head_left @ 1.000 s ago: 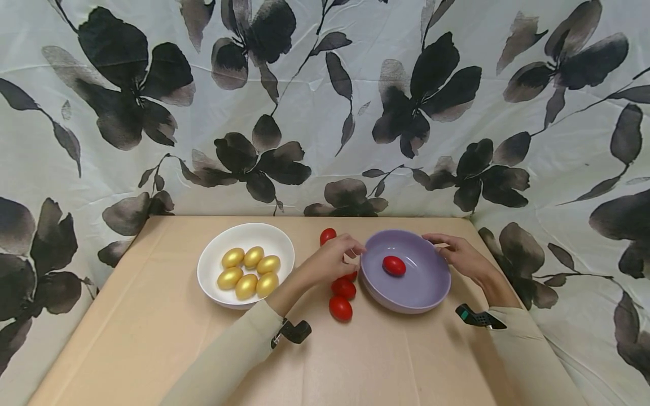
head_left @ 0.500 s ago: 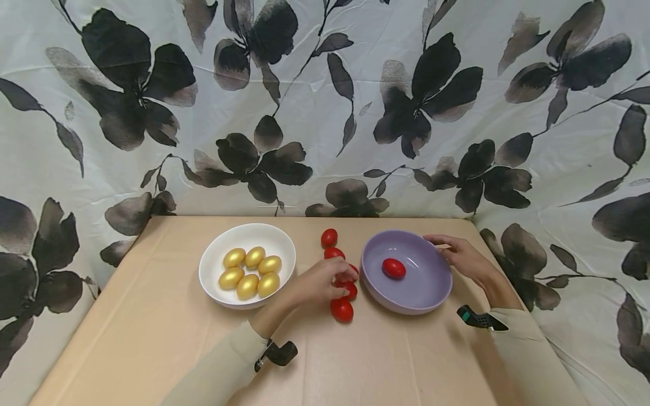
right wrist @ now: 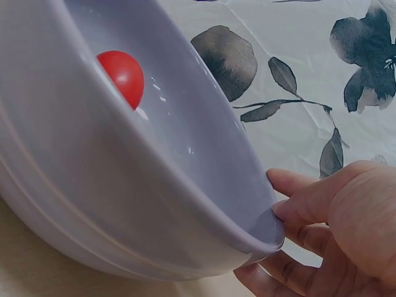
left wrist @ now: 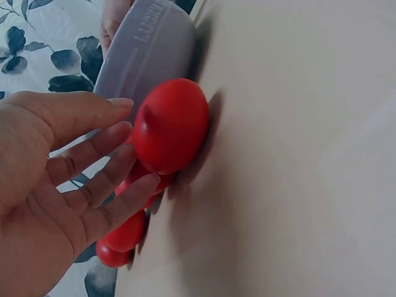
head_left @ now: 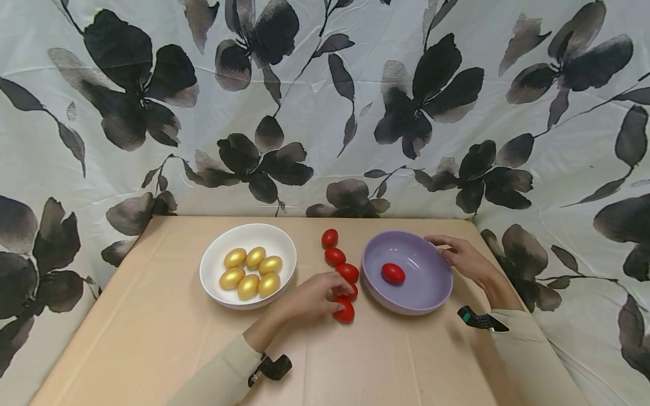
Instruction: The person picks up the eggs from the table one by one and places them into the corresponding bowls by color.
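A short column of several red eggs runs between two bowls in the head view. My left hand [head_left: 315, 296] is at the near end of it, beside the nearest red egg [head_left: 344, 311]. In the left wrist view its fingers are spread and loosely bent around that red egg [left wrist: 172, 127], without a visible grip. The purple bowl [head_left: 406, 304] stands to the right with one red egg [head_left: 393, 273] inside. My right hand [head_left: 464, 259] holds this bowl's right rim; the right wrist view shows thumb and fingers at the rim of the bowl [right wrist: 124, 204].
A white bowl [head_left: 213, 290] holding several golden eggs [head_left: 247, 287] stands on the left of the wood-coloured table [head_left: 355, 366]. A floral cloth [head_left: 325, 113] hangs behind the table's far edge. The farthest red egg [head_left: 329, 238] lies near that edge.
My left hand has moved from beside the purple bowl's left rim toward me, along the red eggs to the nearest one. My right hand stays on the purple bowl.
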Tool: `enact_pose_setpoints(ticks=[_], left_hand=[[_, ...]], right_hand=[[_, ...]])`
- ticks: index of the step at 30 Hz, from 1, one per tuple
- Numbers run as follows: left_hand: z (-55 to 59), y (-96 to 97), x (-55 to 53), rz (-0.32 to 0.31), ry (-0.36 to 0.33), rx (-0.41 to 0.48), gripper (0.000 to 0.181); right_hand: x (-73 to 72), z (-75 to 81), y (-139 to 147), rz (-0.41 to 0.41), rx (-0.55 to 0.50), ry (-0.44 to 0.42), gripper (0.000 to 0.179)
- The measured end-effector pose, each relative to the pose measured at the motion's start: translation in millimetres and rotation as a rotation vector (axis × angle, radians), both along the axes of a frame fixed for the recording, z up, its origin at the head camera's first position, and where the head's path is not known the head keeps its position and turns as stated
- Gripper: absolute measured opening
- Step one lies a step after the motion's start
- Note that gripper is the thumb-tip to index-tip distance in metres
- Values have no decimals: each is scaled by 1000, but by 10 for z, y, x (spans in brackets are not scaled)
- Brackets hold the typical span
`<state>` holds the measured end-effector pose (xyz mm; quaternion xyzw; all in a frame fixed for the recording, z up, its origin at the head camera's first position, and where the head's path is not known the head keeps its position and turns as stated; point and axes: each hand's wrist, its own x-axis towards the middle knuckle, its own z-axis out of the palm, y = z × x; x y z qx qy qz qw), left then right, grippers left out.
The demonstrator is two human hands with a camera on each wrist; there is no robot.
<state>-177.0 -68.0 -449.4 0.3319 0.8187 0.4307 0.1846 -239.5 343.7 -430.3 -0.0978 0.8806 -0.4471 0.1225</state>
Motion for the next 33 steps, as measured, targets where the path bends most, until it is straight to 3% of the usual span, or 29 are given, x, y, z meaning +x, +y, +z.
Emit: enact_pose_setpoints(ticks=[13, 27, 33], left_hand=[[-57, -71, 47, 2, 38, -74, 36], [-97, -88, 60, -8, 94, -145, 32], [-110, -94, 70, 4, 86, -149, 26]], right_hand=[[-14, -6, 1, 16, 31, 26, 49], [-24, -25, 15, 10, 25, 11, 49], [-22, -28, 22, 9, 20, 6, 48]])
